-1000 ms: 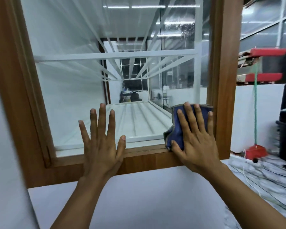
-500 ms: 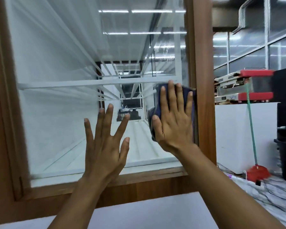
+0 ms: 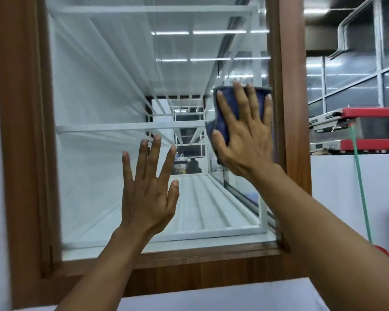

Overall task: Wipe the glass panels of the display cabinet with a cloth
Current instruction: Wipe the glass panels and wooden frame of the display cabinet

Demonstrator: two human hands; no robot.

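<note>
The display cabinet has a brown wooden frame (image 3: 20,153) around a large glass panel (image 3: 103,86), with white shelves behind the glass. My right hand (image 3: 245,140) lies flat with spread fingers and presses a dark blue cloth (image 3: 221,113) against the glass at its right edge, beside the frame's right post. My left hand (image 3: 147,189) is open with its fingers apart, flat at the lower middle of the glass, holding nothing. The cloth is mostly hidden under my right hand.
Right of the cabinet stands a white counter (image 3: 346,187) with red-and-grey equipment (image 3: 355,129) on top. A green cord (image 3: 359,182) hangs down to a red object (image 3: 380,249). Glass partition walls (image 3: 350,75) rise behind it.
My right hand has slid the cloth upward along the right edge of the glass, from the bottom corner to mid height. My left hand has lifted from the lower frame onto the glass.
</note>
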